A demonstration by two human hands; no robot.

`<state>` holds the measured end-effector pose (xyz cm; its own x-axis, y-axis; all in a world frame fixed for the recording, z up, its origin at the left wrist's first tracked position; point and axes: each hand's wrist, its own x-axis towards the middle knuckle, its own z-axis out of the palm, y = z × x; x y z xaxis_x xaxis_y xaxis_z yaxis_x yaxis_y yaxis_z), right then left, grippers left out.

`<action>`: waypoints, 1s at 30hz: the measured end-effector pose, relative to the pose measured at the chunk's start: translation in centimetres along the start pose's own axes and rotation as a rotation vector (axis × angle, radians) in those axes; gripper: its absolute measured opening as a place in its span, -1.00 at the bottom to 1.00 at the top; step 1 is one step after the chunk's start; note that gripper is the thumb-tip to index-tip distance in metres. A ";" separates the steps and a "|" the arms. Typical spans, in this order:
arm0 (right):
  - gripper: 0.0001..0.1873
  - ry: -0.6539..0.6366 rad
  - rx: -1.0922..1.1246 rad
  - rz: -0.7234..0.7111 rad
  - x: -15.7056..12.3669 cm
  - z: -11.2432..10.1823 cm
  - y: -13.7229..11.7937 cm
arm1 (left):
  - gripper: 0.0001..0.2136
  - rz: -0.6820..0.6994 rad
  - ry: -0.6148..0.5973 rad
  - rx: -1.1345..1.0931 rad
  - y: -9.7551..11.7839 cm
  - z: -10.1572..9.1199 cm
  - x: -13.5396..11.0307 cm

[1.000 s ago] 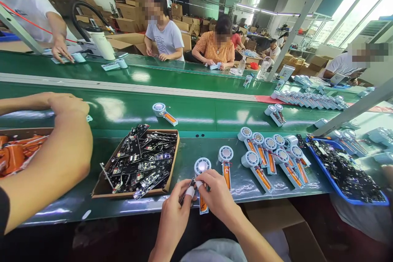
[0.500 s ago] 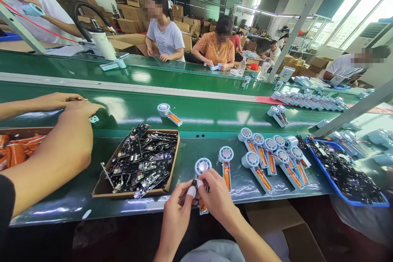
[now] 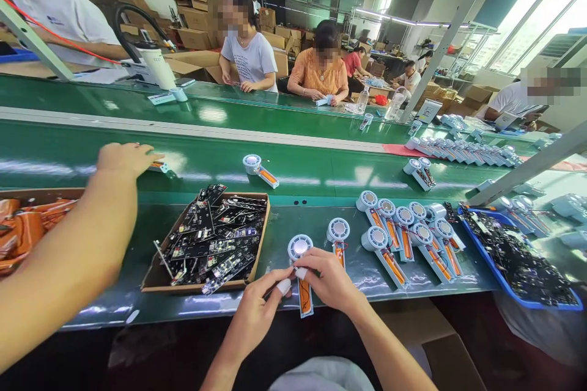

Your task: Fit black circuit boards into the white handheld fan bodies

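Fingertips of the left hand bend in toward those of the right hand, the two sets almost meeting over a light-blue handheld fan. From the head view, the left thumb and forefinger stand only slightly apart, the thumb in a white cover; the right thumb, also covered, lies close to its bent forefinger. Whether either pair grasps something tiny, such as a wire end, I cannot tell; it is too small to make out.

That fan lies face up on the green workbench, its round grille just beyond the fingers and its handle running toward the person, an orange battery pack inside. A second fan lies just beside it, partly behind the right hand. Further right are a cluster of similar fans and a blue tray of dark parts. Left of the hands, a cardboard tray holds heaped black circuit boards. Beyond it, a co-worker's hand reaches over the green conveyor.
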<state>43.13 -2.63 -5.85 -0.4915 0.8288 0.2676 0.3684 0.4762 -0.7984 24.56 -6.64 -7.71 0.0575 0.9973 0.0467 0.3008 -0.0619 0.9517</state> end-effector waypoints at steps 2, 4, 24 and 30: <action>-0.77 0.028 -0.023 0.024 0.1 0.1 0.0 | -0.69 0.011 -0.009 0.002 -0.1 0.1 0.2; -0.79 0.069 -0.099 0.060 0.0 0.2 -0.2 | -0.68 0.012 0.003 0.020 0.1 0.3 0.1; -0.85 -0.046 0.716 0.401 -1.4 -1.2 -0.7 | -0.47 -0.400 -0.263 -0.676 0.4 3.4 0.9; -0.70 0.149 0.777 0.440 -1.7 -1.2 -0.5 | -0.57 -0.456 -0.026 -0.837 0.9 4.7 0.3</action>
<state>44.68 -3.96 -5.25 -0.3046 0.9443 -0.1243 -0.1646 -0.1807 -0.9697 29.37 -6.58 -8.25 0.1270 0.9163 -0.3798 -0.4793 0.3919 0.7853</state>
